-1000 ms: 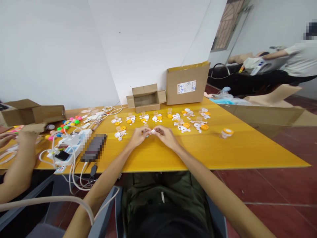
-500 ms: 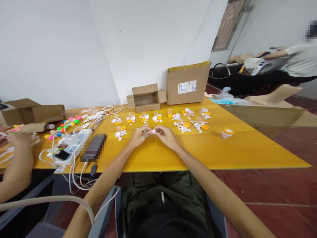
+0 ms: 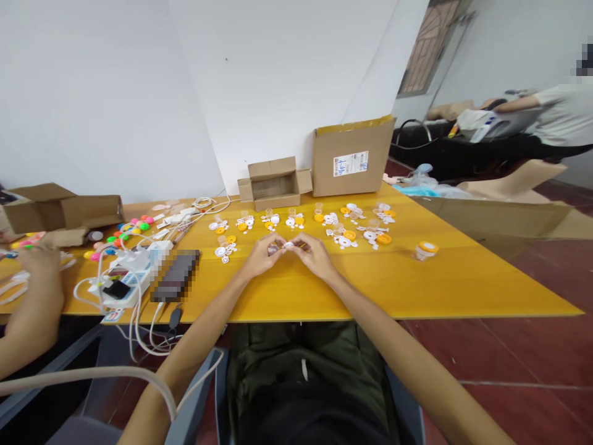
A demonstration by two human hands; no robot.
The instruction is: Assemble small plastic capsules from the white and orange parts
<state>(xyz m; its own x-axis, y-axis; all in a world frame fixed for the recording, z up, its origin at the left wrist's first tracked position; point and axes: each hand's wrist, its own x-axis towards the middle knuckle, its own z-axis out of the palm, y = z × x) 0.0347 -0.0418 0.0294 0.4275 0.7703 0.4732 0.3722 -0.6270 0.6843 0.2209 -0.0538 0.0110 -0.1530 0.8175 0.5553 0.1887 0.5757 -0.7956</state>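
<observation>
My left hand (image 3: 262, 256) and my right hand (image 3: 313, 253) meet fingertip to fingertip above the yellow table (image 3: 296, 296). Between them is a small white piece with dark red dots (image 3: 288, 245), pinched by both. Something clear, too small to make out, shows by the left fingers. Beyond the hands lie several small groups of white discs, dotted white pieces, orange rings and clear cups, one group (image 3: 225, 250) left of my left hand and another (image 3: 345, 237) right of my right hand. A clear jar with an orange lid (image 3: 426, 248) stands farther right.
An open small carton (image 3: 277, 190) and a larger closed carton (image 3: 352, 161) stand by the wall. On the left are a power strip with cables (image 3: 134, 281), a blurred dark device (image 3: 176, 276), colourful balls (image 3: 132, 229) and a person's arm (image 3: 39, 296). Another person is at back right.
The dotted piece remains between my fingertips, and my fingers have shifted slightly around it. Something clear now shows by the left fingers. At the left, the other person's hand has moved a little.
</observation>
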